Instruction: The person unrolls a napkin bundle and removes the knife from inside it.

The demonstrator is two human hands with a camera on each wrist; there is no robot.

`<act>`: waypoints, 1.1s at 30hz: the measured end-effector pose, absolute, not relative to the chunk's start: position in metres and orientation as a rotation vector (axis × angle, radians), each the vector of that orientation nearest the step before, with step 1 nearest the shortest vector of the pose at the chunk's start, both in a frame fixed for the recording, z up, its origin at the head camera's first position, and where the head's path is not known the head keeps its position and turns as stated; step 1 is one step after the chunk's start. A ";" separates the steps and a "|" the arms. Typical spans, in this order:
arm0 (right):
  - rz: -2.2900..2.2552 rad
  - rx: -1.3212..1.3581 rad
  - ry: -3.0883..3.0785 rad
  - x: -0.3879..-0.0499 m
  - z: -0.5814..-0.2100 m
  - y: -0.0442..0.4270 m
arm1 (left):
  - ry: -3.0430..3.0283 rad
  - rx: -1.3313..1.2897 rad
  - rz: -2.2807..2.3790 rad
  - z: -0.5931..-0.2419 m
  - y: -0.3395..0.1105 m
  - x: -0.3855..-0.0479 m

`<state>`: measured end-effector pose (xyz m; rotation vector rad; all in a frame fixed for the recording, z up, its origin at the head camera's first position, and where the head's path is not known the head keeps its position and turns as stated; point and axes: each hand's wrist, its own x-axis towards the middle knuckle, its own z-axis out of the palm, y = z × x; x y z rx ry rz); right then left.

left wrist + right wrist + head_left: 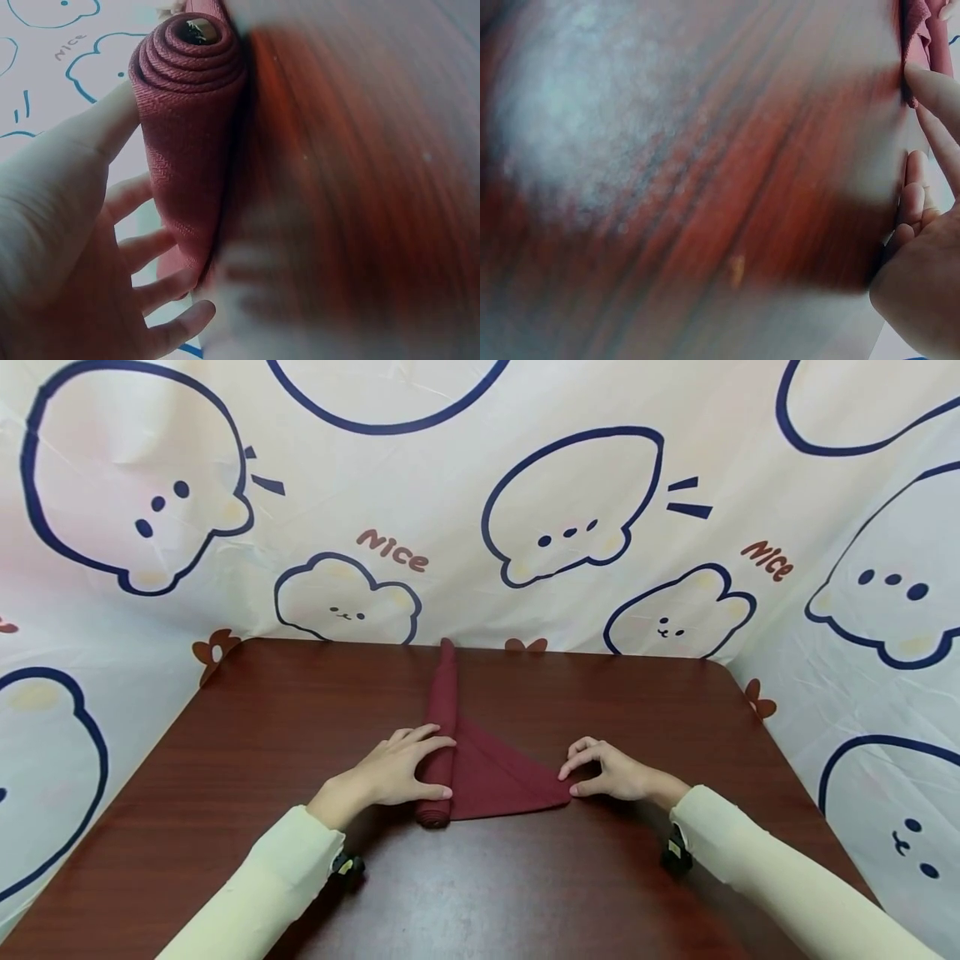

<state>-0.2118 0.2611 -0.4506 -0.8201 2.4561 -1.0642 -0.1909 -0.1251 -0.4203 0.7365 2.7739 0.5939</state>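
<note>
Maroon cloth (506, 777), abt mid-table, part rolled & part flat, so IMO the step in hand is rolling it up. Going L to R:

Left hand (397, 768): fingers spread w/ a soft bend, lying over the roll (443, 689), thumb by the near end; touching rather than clenched afaict. Good spot tbh, but I'd spread the pressure along its length, bc the far end looks thinner & it could go cone-shaped. The roll runs away from the person to approx the far edge of the table (187, 793); near end shows a tidy spiral in the left wrist view.

Next over, the flap (480, 785) lies flat, narrowing to a corner on the right, w/ what looks like a fold line across it. Prob worth smoothing that b4 more turns, else wrinkles get trapped.

Far right, right hand (611, 772): fingers bent, thumb & forefinger tips a bit apart, right at that corner; can't tell if they've got a pinch on it. Light tug there, straight out from the roll, should hold it taut w/o skewing it.
</note>
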 end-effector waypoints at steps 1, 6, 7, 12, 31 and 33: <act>-1.066 -0.820 2.457 -0.212 -0.451 0.261 | 2.776 0.742 0.594 -0.420 -0.126 -0.191; -1.057 -0.847 2.476 -0.212 -0.450 0.262 | 2.778 0.743 0.593 -0.419 -0.133 -0.191; -1.052 -0.849 2.480 -0.213 -0.450 0.262 | 2.774 0.735 0.600 -0.418 -0.134 -0.191; -1.055 -0.844 2.475 -0.214 -0.450 0.262 | 2.757 0.712 0.613 -0.416 -0.140 -0.191; -1.068 -0.841 2.454 -0.214 -0.452 0.263 | 2.706 0.687 0.671 -0.417 -0.167 -0.186; -1.067 -0.840 2.457 -0.214 -0.452 0.263 | 2.707 0.691 0.669 -0.416 -0.167 -0.186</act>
